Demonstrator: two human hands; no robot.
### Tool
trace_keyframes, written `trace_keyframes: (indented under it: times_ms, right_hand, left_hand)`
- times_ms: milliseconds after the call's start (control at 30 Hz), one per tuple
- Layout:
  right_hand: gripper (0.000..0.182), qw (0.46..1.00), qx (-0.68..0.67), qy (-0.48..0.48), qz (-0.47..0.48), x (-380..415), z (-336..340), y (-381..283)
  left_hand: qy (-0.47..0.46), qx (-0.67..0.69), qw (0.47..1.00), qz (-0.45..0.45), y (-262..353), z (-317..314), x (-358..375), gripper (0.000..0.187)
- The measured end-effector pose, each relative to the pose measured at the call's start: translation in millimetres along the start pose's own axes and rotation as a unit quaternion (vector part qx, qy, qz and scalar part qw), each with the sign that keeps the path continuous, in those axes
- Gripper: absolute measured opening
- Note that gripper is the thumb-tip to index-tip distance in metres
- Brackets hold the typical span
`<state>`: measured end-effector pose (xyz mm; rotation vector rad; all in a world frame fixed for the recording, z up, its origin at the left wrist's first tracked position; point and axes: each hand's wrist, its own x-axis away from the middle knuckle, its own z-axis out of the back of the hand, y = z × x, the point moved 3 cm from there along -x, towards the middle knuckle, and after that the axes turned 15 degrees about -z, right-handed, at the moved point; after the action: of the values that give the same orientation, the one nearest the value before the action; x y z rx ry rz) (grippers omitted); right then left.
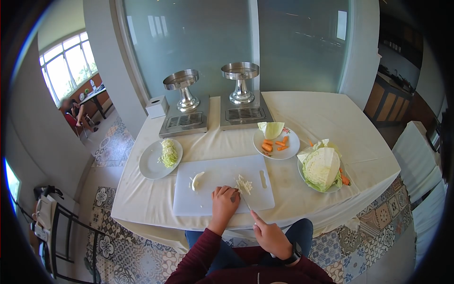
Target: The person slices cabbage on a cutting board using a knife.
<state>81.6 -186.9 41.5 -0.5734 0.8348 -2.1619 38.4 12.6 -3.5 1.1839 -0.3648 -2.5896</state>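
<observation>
Shredded cabbage (244, 184) lies in a small heap on the white cutting board (208, 201) at the near edge of the worktop (331, 118). Left hand (224, 202), fingers curled together, rests on the board just beside the heap. Right hand (270, 236) is clamped on a knife (244, 199) whose blade reaches the heap. A cabbage chunk (196, 180) lies further left on the board.

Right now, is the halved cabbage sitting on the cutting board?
No, the halved cabbage rests on a plate to the right of the cutting board, which holds only a small wedge and shreds.
</observation>
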Motion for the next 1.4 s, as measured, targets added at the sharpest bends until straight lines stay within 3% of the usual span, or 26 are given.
trace_keyframes:
  times_ms: [767, 967, 1400]
  right_hand:
    - [0.052, 0.998, -0.017, -0.055, -0.020, 9.8, 17.5, -5.7]
    - [0.054, 1.000, 0.002, -0.003, 0.006, -20.2, -5.6, -6.0]
    - [0.054, 0.999, 0.038, -0.017, -0.021, -0.6, 4.9, -6.8]
  left_hand:
    - [-0.002, 0.006, 1.000, -0.007, 1.0, 1.4, -1.5, 0.008]
    - [-0.002, -0.002, 1.000, -0.006, 0.5, 0.7, -0.9, 0.009]
    - [-0.011, 0.009, 1.000, 0.007, -2.3, -2.9, 2.0, 0.012]
